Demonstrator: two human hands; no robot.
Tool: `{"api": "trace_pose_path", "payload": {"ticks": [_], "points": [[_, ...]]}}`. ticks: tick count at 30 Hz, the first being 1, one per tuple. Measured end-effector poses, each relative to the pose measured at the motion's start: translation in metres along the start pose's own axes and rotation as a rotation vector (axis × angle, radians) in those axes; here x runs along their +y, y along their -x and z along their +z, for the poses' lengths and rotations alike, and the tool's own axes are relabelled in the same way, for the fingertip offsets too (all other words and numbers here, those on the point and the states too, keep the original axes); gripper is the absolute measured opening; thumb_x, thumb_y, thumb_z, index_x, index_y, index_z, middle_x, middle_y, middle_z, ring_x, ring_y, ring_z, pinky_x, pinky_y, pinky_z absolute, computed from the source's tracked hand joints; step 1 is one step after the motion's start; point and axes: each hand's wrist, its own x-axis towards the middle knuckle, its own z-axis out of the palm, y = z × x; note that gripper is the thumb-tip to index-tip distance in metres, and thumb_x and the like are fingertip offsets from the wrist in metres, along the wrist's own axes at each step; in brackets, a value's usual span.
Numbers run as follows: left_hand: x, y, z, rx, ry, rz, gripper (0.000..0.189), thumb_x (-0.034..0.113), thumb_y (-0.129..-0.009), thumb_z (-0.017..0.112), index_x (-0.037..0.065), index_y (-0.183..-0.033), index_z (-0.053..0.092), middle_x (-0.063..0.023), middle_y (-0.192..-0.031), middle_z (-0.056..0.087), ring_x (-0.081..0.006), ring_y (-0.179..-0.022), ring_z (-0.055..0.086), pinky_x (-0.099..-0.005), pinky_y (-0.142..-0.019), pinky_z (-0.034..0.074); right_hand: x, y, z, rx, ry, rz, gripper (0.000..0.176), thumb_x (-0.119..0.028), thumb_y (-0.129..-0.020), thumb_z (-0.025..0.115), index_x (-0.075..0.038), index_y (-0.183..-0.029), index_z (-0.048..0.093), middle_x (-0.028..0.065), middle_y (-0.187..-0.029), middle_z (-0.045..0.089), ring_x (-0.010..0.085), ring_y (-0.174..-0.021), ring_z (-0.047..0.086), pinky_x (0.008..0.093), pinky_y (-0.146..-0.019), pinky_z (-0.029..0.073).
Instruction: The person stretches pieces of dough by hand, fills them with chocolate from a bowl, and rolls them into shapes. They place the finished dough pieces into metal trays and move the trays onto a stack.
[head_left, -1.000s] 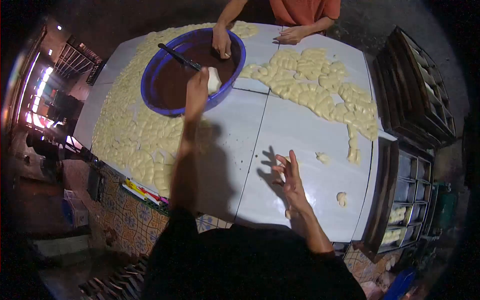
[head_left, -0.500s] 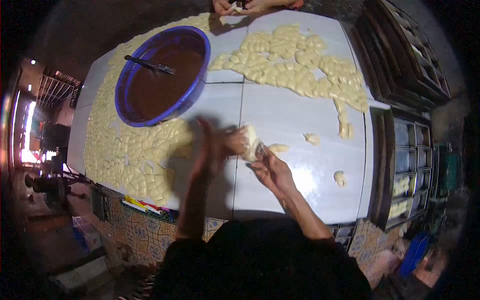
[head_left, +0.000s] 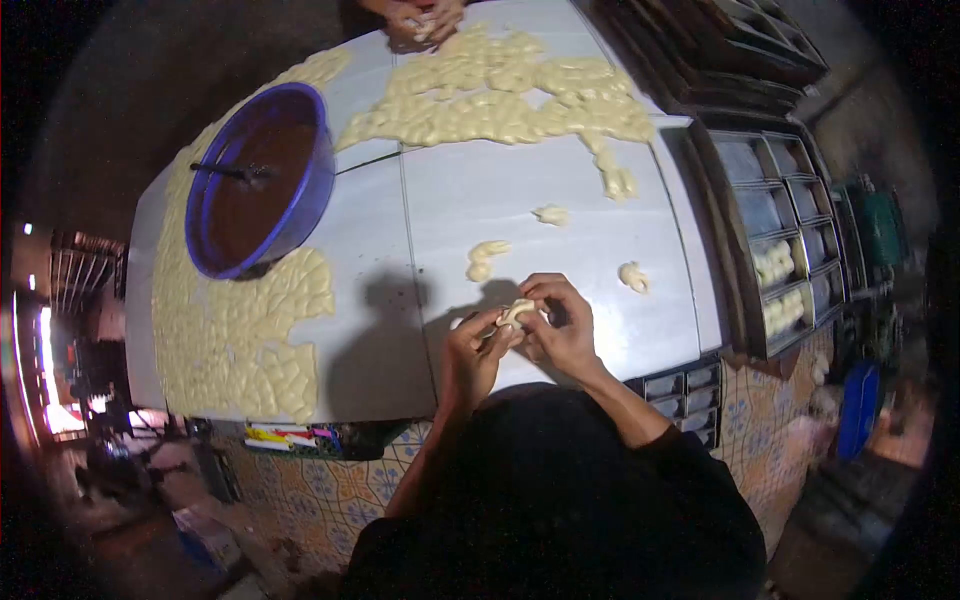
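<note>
A small piece of pale dough (head_left: 516, 312) is pinched between both hands above the near edge of the white table (head_left: 520, 190). My left hand (head_left: 474, 350) grips it from the left, with the fingertips pressed together on it. From the right, my right hand (head_left: 564, 325) holds it between thumb and fingers. Just beyond my hands lies a curved dough piece (head_left: 484, 260). Farther off is a small dough lump (head_left: 551, 214), and another lump (head_left: 633, 277) lies to the right.
A purple tub (head_left: 318, 185) of brown filling with a dark-handled tool stands at left. Flattened dough pieces (head_left: 235, 345) spread around it, and more dough (head_left: 500, 112) lies at the far side. Metal molds (head_left: 760, 215) stand at right. A co-worker's hands (head_left: 425, 22) hold something pale at the far edge.
The view has shifted. Both hands have come closer to my body and together on the dough; my left hand was blurred and raised before. The co-worker's hands appear farther left.
</note>
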Motion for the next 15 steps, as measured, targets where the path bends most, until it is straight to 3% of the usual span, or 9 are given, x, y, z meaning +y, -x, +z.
{"api": "trace_pose_path", "payload": {"ticks": [2,3,6,7,8,10,11,14,15], "points": [[0.005,0.006,0.01,-0.034,0.084,-0.084,0.024,0.006,-0.09,0.06,-0.009,-0.109,0.059,-0.012,-0.092,0.064,-0.0185,-0.09,0.065,-0.0271,-0.075,0.056,-0.016,0.004,-0.015,-0.022,-0.048,0.136,0.021,-0.004,-0.084,0.064,-0.001,-0.105,0.065,0.0107,-0.112,0.055,0.018,-0.098,0.058,0.0282,-0.078,0.049],[-0.002,0.005,0.009,-0.069,0.076,-0.037,0.022,0.007,-0.09,0.061,-0.008,-0.106,0.06,-0.011,-0.088,0.065,-0.0177,-0.088,0.065,-0.0278,-0.076,0.056,-0.03,0.006,-0.019,-0.059,0.009,0.138,0.022,-0.006,-0.084,0.065,0.0,-0.106,0.065,0.0112,-0.112,0.057,0.0178,-0.094,0.06,0.028,-0.076,0.05],[-0.01,0.006,0.014,-0.15,-0.033,-0.17,0.026,0.015,-0.091,0.062,-0.009,-0.099,0.059,-0.0176,-0.097,0.063,-0.0233,-0.091,0.065,-0.0347,-0.081,0.058,-0.024,0.03,-0.024,-0.094,0.287,-0.065,0.02,-0.009,-0.086,0.065,0.002,-0.103,0.066,0.0123,-0.11,0.059,0.0173,-0.085,0.061,0.0286,-0.07,0.05],[-0.012,0.006,0.021,-0.161,0.079,-0.212,0.024,0.016,-0.09,0.064,-0.007,-0.096,0.06,-0.0147,-0.097,0.063,-0.0198,-0.086,0.065,-0.0339,-0.08,0.058,-0.028,0.036,-0.029,-0.094,0.251,0.092,0.018,-0.012,-0.086,0.065,0.001,-0.099,0.068,0.0133,-0.101,0.062,0.0187,-0.083,0.062,0.03,-0.069,0.05],[-0.012,0.011,0.028,-0.155,0.171,-0.3,0.029,0.009,-0.088,0.064,-0.003,-0.112,0.053,-0.0117,-0.098,0.061,-0.0182,-0.09,0.063,-0.0327,-0.081,0.056,-0.021,0.045,-0.037,-0.051,0.222,0.172,0.016,-0.013,-0.087,0.065,0.0,-0.095,0.07,0.0115,-0.093,0.064,0.0165,-0.084,0.061,0.0299,-0.071,0.05],[-0.033,0.019,0.038,-0.14,0.09,-0.063,0.05,-0.001,-0.085,0.064,0.003,-0.128,0.039,-0.01,-0.095,0.059,-0.02,-0.098,0.061,-0.0328,-0.084,0.055,-0.021,0.059,-0.04,0.098,0.085,0.46,0.019,-0.015,-0.09,0.062,-0.002,-0.102,0.069,0.0105,-0.091,0.065,0.0142,-0.085,0.06,0.0284,-0.074,0.05],[-0.038,0.02,0.038,-0.159,0.022,0.0,0.052,-0.005,-0.084,0.061,0.004,-0.13,0.037,-0.0093,-0.096,0.058,-0.0209,-0.098,0.061,-0.0325,-0.084,0.054,-0.025,0.063,-0.039,0.15,0.164,0.434,0.031,-0.017,-0.092,0.06,-0.003,-0.12,0.061,0.0088,-0.097,0.064,0.0115,-0.081,0.057,0.0263,-0.076,0.049],[-0.044,0.028,0.04,-0.264,-0.088,0.127,0.058,-0.012,-0.083,0.055,0.006,-0.134,0.032,-0.0084,-0.098,0.053,-0.0241,-0.103,0.061,-0.0322,-0.086,0.052,-0.011,0.074,-0.044,0.062,0.124,0.472,0.046,-0.019,-0.094,0.058,-0.002,-0.135,0.047,0.0097,-0.101,0.063,0.0128,-0.084,0.058,0.0253,-0.081,0.048],[-0.044,0.032,0.039,-0.328,-0.069,0.136,0.059,-0.013,-0.083,0.054,0.007,-0.134,0.032,-0.0088,-0.099,0.052,-0.0257,-0.107,0.059,-0.0325,-0.087,0.052,-0.004,0.075,-0.056,-0.087,-0.164,0.711,0.047,-0.019,-0.095,0.055,-0.002,-0.137,0.043,0.0092,-0.103,0.063,0.0134,-0.086,0.06,0.0253,-0.075,0.05]]}}
